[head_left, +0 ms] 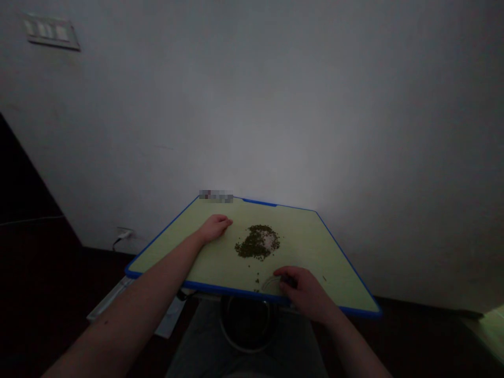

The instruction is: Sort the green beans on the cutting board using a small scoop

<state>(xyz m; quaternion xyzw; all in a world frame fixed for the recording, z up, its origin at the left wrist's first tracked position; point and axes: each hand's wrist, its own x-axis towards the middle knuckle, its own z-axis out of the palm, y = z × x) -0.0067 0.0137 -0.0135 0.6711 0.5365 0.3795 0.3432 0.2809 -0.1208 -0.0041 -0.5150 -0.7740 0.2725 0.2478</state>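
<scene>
A heap of small greenish-brown grains or seeds (252,245) lies spread on a pale yellow board with a blue rim (338,283). A whitish patch shows at the heap's right side. To the left of the heap, my left hand (214,228) rests on the board with its fingers curled together; anything inside them is hidden. My right hand (301,289) is at the board's front edge, its fingers bent around something dark. Faint pale curved lines (271,282) show beside those fingertips, perhaps a clear object. A few stray grains (257,281) lie just left of them.
Below the front edge, a dark round bowl with a shiny rim (250,349) sits at my lap. A wall stands behind the board, with a switch plate (53,32) and a plugged-in socket (125,233). A small dark sliver (324,278) lies at the board's right.
</scene>
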